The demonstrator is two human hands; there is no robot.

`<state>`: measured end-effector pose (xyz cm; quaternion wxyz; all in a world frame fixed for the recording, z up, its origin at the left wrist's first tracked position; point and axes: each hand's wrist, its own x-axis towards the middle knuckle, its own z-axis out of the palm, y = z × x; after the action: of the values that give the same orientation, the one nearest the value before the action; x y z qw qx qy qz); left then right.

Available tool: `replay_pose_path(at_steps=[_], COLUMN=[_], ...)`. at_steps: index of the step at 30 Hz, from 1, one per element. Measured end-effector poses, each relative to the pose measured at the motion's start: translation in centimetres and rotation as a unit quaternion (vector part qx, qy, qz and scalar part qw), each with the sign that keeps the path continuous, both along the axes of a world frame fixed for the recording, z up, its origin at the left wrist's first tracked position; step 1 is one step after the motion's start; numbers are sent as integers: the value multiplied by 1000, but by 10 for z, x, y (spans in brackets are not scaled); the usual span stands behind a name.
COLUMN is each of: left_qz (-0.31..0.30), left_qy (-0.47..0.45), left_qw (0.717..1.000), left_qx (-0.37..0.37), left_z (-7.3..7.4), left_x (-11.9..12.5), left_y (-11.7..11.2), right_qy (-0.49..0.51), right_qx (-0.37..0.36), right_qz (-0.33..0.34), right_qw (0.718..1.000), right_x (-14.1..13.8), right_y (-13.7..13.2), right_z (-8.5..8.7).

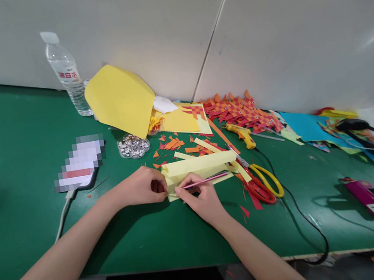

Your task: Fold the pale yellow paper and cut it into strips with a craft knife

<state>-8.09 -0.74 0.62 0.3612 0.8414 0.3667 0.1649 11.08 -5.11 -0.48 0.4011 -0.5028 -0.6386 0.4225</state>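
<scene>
My left hand (144,185) is closed, pinching the left end of a folded pale yellow paper (198,164) that lies on the green table (12,139). My right hand (201,199) grips a thin pink pencil (207,180), its tip resting on the paper's lower left part. The pencil lies nearly level, pointing left. Two pairs of scissors, red (256,188) and yellow (267,177), lie just right of my right hand.
A water bottle (66,74), a curved yellow sheet (120,98), a dish of googly eyes (133,146), a phone (79,164), a yellow glue gun (243,135), woven red-orange paper fish (239,108), paper scraps, blue sheets and a purple power strip (368,198) crowd the table. White partitions stand behind.
</scene>
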Motion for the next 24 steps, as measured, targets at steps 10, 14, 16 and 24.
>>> replay_pose_path(at_steps=[10,14,16,24], left_qz=[0,1,3,5], left_qy=[-2,-2,-3,-2], left_qw=[1000,1000,1000,1000], left_qx=[-4,-14,-13,-1], left_z=[-1,-1,-1,-2], left_x=[-1,0,0,0], left_y=[0,0,0,-1], right_qy=[2,8,13,-1], right_qx=[-4,-9,-10,-3], right_qz=[0,-6,-7,-8], right_qw=[1000,1000,1000,1000], right_x=[1,1,1,0], right_y=[-1,0,0,1], right_z=[0,0,-1,-1])
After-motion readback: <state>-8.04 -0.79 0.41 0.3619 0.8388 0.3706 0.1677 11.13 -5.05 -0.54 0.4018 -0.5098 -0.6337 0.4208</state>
